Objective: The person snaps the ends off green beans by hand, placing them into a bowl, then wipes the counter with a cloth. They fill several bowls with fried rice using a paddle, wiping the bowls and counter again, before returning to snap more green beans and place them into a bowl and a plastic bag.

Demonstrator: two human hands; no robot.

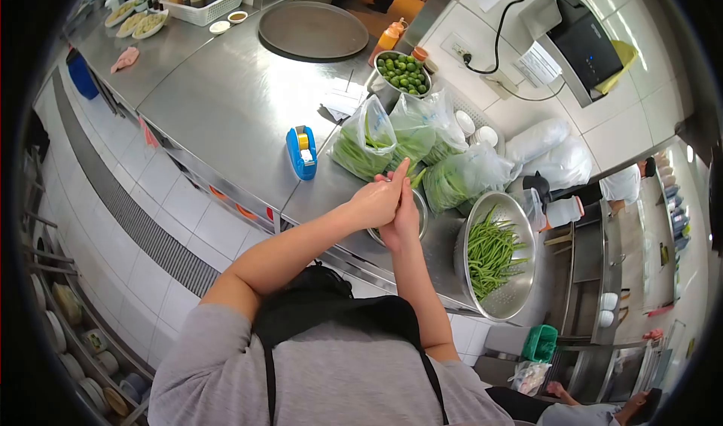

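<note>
Apron straps [269, 366] are seen nearest; left hand [375, 200] and right hand [404, 226] are closed together, apparently on one green bean [416, 176]: light, crisp, best gripped near its tip.

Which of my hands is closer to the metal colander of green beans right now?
Right. The right hand sits just left of the colander; the left hand presses against it from the other side, farther from the colander.

steel bowl [423, 213] mostly hidden beneath the hands [388, 204] (their grip unreadable), co-worker [595, 412] cut off by bottom edge
</note>
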